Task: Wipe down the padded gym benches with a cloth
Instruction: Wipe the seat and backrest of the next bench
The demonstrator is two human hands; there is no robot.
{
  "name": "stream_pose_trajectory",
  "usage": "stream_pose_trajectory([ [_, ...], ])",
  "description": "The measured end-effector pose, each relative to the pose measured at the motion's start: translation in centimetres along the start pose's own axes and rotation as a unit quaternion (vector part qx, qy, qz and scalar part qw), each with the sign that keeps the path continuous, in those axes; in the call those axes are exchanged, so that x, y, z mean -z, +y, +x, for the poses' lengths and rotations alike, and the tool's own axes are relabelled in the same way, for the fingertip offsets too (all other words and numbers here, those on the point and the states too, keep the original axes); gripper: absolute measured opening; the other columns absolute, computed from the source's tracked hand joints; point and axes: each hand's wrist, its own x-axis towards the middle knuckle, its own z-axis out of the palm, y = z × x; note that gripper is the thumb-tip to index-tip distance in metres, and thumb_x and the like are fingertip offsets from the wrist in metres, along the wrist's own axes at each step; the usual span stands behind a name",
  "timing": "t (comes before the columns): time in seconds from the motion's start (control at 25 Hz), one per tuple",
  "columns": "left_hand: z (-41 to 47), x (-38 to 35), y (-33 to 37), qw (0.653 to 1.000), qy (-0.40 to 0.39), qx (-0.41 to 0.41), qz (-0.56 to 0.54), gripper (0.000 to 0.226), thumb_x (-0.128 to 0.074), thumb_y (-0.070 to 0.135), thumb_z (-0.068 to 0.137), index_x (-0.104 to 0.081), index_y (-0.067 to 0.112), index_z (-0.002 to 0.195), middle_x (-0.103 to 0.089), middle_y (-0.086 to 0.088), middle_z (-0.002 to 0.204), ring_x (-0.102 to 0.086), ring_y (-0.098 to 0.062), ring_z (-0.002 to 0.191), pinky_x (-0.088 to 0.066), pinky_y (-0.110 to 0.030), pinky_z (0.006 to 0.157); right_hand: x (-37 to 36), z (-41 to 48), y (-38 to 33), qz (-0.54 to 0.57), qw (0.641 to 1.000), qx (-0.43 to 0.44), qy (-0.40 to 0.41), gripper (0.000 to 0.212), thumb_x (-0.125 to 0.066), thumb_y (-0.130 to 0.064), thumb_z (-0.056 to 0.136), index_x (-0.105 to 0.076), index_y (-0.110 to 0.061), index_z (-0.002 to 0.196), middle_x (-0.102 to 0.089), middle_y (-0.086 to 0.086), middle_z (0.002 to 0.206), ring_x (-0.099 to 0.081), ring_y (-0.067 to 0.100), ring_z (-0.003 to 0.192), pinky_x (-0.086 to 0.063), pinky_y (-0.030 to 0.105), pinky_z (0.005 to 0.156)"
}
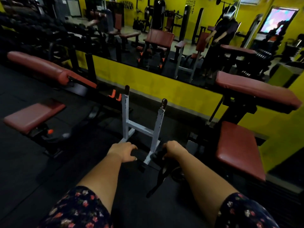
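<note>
Cloth (159, 176) held by our left hand (122, 152) and right hand (172, 149), fingers curled round it; wiping looks unstarted. Next we carry it right of our fingers onto the padded bench (238, 150).

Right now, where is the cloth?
Head view, low centre: the dark cloth is gripped by the left hand and right hand, one end dangling, in front of the white rack, left of the red seat pad.

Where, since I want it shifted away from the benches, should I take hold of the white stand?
Grip the two uprights of the white stand, just above the crossbar, from the near side. They stand vertical and parallel, so the left hand and right hand could each wrap one.
</note>
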Motion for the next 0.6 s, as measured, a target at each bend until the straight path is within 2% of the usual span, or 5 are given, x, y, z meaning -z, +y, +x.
stream_pose_trajectory([
  [0.32,10.2,2.4,-2.7,0.998,0.000,0.055,-0.033,0.060,-0.057,0.057,0.090,-0.043,0.035,0.144,-0.050,0.004,0.138,-0.050,-0.019,0.125,-0.046,-0.036,0.094,4.1,12.0,3.4,0.025,1.000,0.011,-0.014,0.032,-0.078,-0.026,0.078,-0.065,-0.019,0.107,-0.060,0.009,0.114,-0.058,0.025,0.101,-0.052,0.036,0.086],
  [0.52,17.9,5.5,-2.5,0.995,0.003,0.077,-0.067,0.060,-0.056,0.056,0.091,-0.041,0.036,0.145,-0.048,0.005,0.141,-0.050,-0.019,0.127,-0.047,-0.037,0.097,9.4,20.0,6.8,-0.033,0.998,0.051,-0.018,0.033,-0.073,-0.026,0.084,-0.064,-0.014,0.113,-0.060,0.011,0.116,-0.057,0.029,0.106,-0.050,0.038,0.087],
  [0.6,20.5,7.1,-3.1,0.993,0.013,0.092,-0.074,0.059,-0.056,0.055,0.091,-0.042,0.036,0.145,-0.050,0.004,0.137,-0.052,-0.018,0.123,-0.048,-0.035,0.093,11.5,23.1,7.0,-0.047,0.996,0.081,-0.014,0.039,-0.074,-0.024,0.084,-0.063,-0.011,0.119,-0.060,0.012,0.119,-0.056,0.031,0.112,-0.050,0.040,0.092],
])
